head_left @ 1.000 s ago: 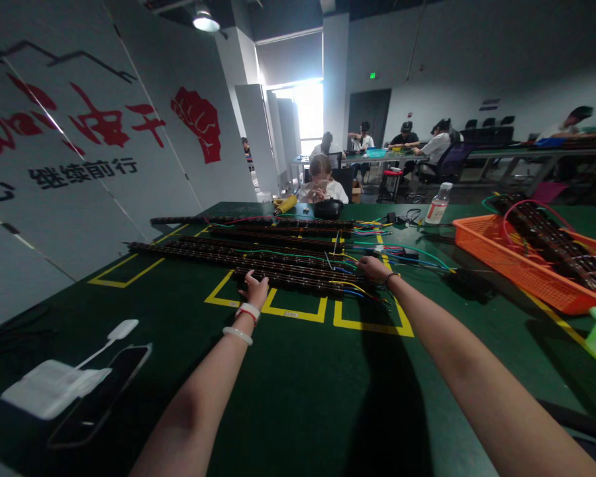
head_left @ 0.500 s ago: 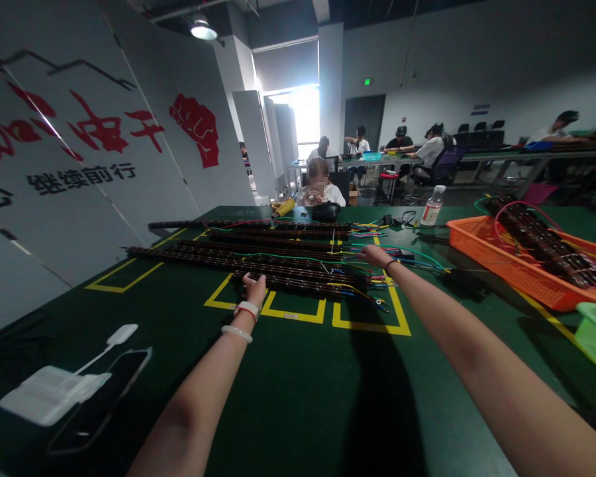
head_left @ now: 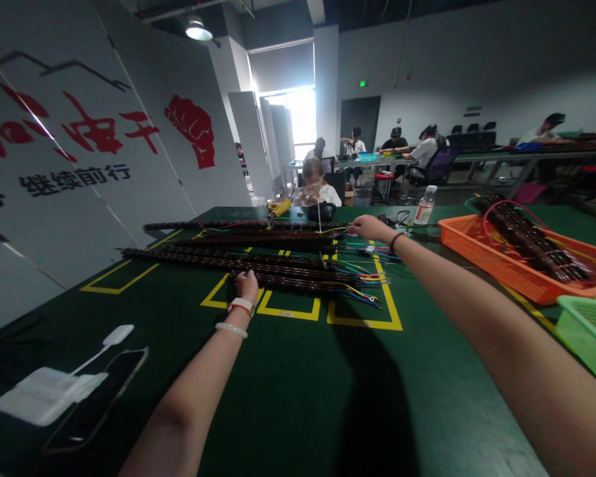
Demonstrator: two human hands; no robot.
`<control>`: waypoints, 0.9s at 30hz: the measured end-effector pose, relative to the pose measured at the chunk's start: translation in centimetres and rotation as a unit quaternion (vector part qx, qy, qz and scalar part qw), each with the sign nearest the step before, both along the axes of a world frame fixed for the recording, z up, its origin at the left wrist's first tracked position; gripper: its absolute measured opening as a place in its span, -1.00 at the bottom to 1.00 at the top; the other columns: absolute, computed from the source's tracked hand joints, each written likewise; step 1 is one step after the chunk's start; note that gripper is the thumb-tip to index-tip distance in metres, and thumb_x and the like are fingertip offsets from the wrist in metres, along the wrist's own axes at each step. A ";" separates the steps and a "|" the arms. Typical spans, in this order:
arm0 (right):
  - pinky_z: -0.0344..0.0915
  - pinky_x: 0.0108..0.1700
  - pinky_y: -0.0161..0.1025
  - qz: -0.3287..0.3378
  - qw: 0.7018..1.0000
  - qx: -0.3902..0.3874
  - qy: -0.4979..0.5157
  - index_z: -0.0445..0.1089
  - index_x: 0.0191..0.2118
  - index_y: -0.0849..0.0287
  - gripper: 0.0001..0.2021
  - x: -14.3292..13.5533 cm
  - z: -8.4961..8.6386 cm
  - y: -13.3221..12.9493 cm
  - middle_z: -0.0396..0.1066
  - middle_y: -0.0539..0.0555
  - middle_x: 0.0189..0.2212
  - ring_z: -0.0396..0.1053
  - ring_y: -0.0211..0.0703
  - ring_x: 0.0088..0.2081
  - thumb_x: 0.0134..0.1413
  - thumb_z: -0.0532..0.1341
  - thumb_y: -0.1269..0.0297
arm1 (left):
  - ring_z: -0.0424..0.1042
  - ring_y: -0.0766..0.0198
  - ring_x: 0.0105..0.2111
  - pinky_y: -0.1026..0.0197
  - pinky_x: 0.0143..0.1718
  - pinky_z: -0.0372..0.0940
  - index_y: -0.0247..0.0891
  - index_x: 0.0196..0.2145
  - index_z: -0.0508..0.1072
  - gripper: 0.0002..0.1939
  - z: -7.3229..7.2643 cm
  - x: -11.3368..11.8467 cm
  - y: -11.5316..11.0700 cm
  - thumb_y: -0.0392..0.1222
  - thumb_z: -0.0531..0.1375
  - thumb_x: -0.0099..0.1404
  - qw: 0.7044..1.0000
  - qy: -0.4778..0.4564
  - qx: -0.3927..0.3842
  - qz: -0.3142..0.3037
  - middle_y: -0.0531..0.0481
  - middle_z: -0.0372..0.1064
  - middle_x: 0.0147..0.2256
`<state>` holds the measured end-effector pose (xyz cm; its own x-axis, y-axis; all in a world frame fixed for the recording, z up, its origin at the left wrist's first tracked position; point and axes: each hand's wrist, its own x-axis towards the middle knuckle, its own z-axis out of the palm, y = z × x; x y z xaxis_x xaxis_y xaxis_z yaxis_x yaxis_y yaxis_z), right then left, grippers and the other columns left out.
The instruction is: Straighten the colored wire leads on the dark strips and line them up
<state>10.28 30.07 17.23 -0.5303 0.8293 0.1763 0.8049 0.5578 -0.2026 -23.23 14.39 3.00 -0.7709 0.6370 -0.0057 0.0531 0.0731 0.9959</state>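
Dark braided wire harnesses (head_left: 283,269) lie side by side in bundles across the table, their coloured wire ends (head_left: 365,297) fanning out to the right. My left hand (head_left: 247,286) is at the near edge of the front bundle, its fingers curled onto the harness. Farther out, my right hand (head_left: 371,227) is closed in a pinch by the right ends of the rear bundle (head_left: 263,236). A thin yellow-green wire (head_left: 334,230) runs to its fingertips. A pale thin strip, apparently a cable tie, stands up from the rear bundle.
Yellow tape outlines (head_left: 288,314) mark the green table (head_left: 278,397). An orange basket (head_left: 481,255) with more harnesses and a green basket (head_left: 583,331) stand right. A bottle (head_left: 426,205) is behind. A phone (head_left: 99,401) and white case (head_left: 42,395) lie left. A person (head_left: 318,189) sits opposite.
My right hand has moved up and back, to the rear bundle. The long green wire no longer stretches out to the right below it. My left hand's fingers have curled in more.
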 end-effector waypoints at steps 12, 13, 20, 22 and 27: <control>0.05 -0.49 -0.36 0.121 0.985 -0.056 0.111 0.40 -0.42 0.21 -0.70 -0.3 -1.4 -14.4 0.38 0.00 -0.53 0.26 -0.28 -0.50 0.20 0.09 0.13 | 0.26 0.03 0.08 0.01 0.01 0.25 -0.31 0.18 0.14 -0.29 4.6 0.4 -0.8 0.22 -0.14 0.24 0.951 -0.282 0.085 -0.097 -0.33 0.18 0.10; 0.06 -0.48 -0.36 0.121 0.984 -0.055 0.119 0.40 -0.41 0.21 -0.71 -0.3 -1.7 -15.6 0.39 0.01 -0.51 0.27 -0.27 -0.49 0.21 0.09 0.15 | 0.27 0.03 0.07 0.02 0.01 0.26 -0.32 0.17 0.15 -0.30 4.7 0.4 -1.3 0.21 -0.12 0.24 0.946 -0.294 0.092 -0.095 -0.33 0.19 0.08; 0.20 -0.25 -0.29 0.203 0.960 0.019 0.194 0.42 -0.34 0.18 -0.82 -1.1 -1.3 -22.6 0.44 0.07 -0.36 0.36 -0.17 -0.29 0.23 0.10 0.30 | 0.40 0.15 -0.16 0.13 -0.13 0.36 -0.31 -0.19 0.32 -0.69 6.6 0.7 -5.8 -0.07 0.00 0.21 0.918 -0.338 0.188 -0.093 -0.20 0.36 -0.23; 0.20 -0.25 -0.28 0.214 0.953 0.035 0.211 0.41 -0.34 0.17 -0.81 -1.0 -0.6 -23.7 0.43 0.07 -0.37 0.36 -0.17 -0.29 0.24 0.10 0.29 | 0.41 0.19 -0.22 0.16 -0.17 0.37 -0.27 -0.29 0.31 -0.82 7.3 0.9 -7.0 -0.15 0.04 0.17 0.910 -0.342 0.213 -0.096 -0.14 0.35 -0.31; 0.21 -0.29 -0.29 0.230 0.942 0.058 0.236 0.41 -0.32 0.15 -0.77 0.3 0.9 -25.3 0.40 0.04 -0.42 0.35 -0.21 -0.35 0.27 0.06 0.22 | 0.40 0.27 -0.30 0.20 -0.20 0.39 -0.24 -0.40 0.26 -0.92 8.8 2.0 -9.4 -0.30 0.06 0.08 0.895 -0.350 0.253 -0.106 -0.04 0.31 -0.41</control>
<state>10.59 4.76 18.13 -0.6688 0.4906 0.5586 0.3071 0.8666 -0.3933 -21.24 4.99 11.82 -0.5529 0.8260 -0.1096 -0.6387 -0.3357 0.6924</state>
